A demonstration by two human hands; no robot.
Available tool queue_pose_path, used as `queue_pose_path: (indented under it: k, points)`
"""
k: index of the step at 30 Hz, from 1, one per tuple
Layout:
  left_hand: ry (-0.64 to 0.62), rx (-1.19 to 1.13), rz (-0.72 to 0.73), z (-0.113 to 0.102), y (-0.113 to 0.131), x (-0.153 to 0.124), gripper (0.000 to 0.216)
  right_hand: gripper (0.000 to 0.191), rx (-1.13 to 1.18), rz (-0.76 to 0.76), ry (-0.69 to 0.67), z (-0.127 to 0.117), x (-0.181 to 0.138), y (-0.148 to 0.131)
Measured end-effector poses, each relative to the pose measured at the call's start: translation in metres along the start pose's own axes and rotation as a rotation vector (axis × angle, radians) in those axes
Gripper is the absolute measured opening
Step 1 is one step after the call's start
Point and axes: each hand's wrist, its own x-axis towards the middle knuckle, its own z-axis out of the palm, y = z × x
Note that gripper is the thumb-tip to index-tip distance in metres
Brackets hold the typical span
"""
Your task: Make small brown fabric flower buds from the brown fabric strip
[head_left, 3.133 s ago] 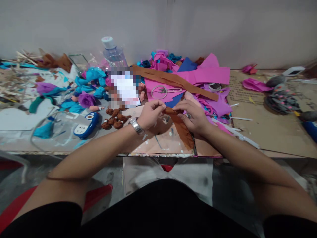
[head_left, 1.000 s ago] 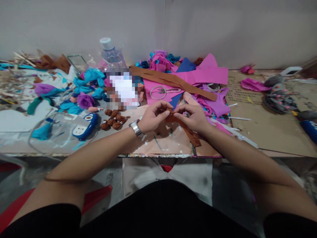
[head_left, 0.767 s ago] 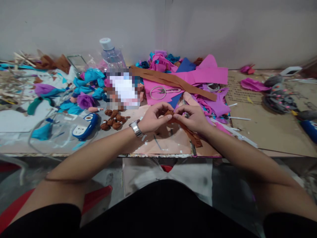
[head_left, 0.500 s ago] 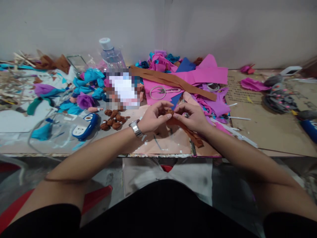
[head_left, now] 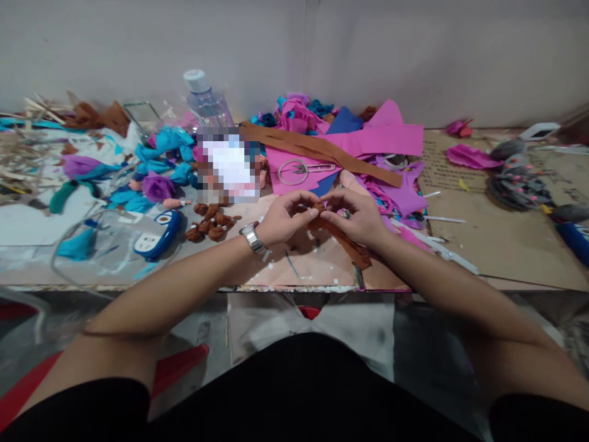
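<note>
A brown crepe paper strip (head_left: pixel 347 242) is pinched between my two hands, its loose end hanging toward the table's front edge. My left hand (head_left: pixel 289 216), with a metal watch on the wrist, grips the bunched upper end with thumb and fingers. From the other side my right hand (head_left: pixel 354 215) pinches the same bunched end, fingertips almost meeting the left ones. Left of my hands lie several small brown paper bundles (head_left: pixel 214 222). Beyond them, thread snips (head_left: pixel 301 170) rest on pink paper (head_left: pixel 283 166), with a long brown strip (head_left: pixel 322 147) across it.
A clear bottle (head_left: pixel 209 104) stands at the back, behind a blurred-out patch. Blue and purple paper flowers (head_left: pixel 159 186) and a blue-and-white power socket (head_left: pixel 161 234) are at left. Cardboard (head_left: pixel 478 227) covers the right side, with a grey pincushion-like bundle (head_left: pixel 515 184) on it.
The hanging end of the brown strip has shifted slightly left. My fingers have moved a little around the bunched end; both hands stay in nearly the same place.
</note>
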Motion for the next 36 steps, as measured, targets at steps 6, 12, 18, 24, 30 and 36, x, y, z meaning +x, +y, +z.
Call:
queue_pose_path:
  k: [6, 12, 18, 24, 30, 36]
  points:
    - [-0.012, 0.007, -0.029, 0.0006, 0.0014, -0.0007, 0.049, 0.045, 0.057, 0.044, -0.009, 0.0041, -0.0005, 0.003]
    - [0.023, -0.014, -0.054, 0.0011, 0.0007, -0.0006, 0.046, 0.043, 0.096, 0.042, -0.026, 0.0035, -0.0008, 0.0031]
    - [0.067, -0.044, -0.029, -0.0018, -0.0007, 0.0019, 0.051, 0.043, 0.094, 0.052, -0.028, 0.0041, -0.0013, 0.0045]
    - [0.047, -0.085, -0.018, -0.003, -0.001, 0.0027, 0.044, 0.036, 0.065, 0.06, -0.033, 0.0042, -0.0009, 0.0006]
    - [0.028, -0.094, -0.052, -0.0021, 0.0001, 0.0017, 0.036, 0.035, -0.004, 0.041, -0.007, 0.002, -0.0001, -0.0038]
    - [0.042, -0.082, -0.056, -0.0031, 0.0008, 0.0024, 0.033, 0.024, -0.013, 0.044, 0.005, 0.0023, -0.0005, -0.0028]
